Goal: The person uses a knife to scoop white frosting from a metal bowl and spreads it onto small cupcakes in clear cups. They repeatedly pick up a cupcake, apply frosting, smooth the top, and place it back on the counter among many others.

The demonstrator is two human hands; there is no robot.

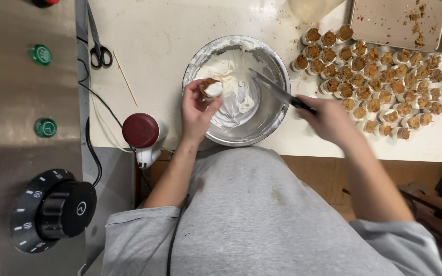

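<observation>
My left hand (pixel 196 108) holds a small cup with brown crumb filling and a dab of white cream (pixel 212 88) over the near left side of a metal bowl (pixel 277 66). The bowl holds white cream (pixel 231 71). My right hand (pixel 328 118) grips the black handle of a knife (pixel 274 89), whose blade points into the bowl toward the cream. The right hand is blurred.
Several small crumb-filled cups (pixel 374 82) are clustered on the white table right of the bowl. A baking tray (pixel 384 23) with crumbs lies at the back right. Scissors (pixel 98 48) and a thin stick (pixel 125 79) lie at the left, near a red-topped appliance (pixel 141 132). A steel machine with a black dial (pixel 54 209) stands far left.
</observation>
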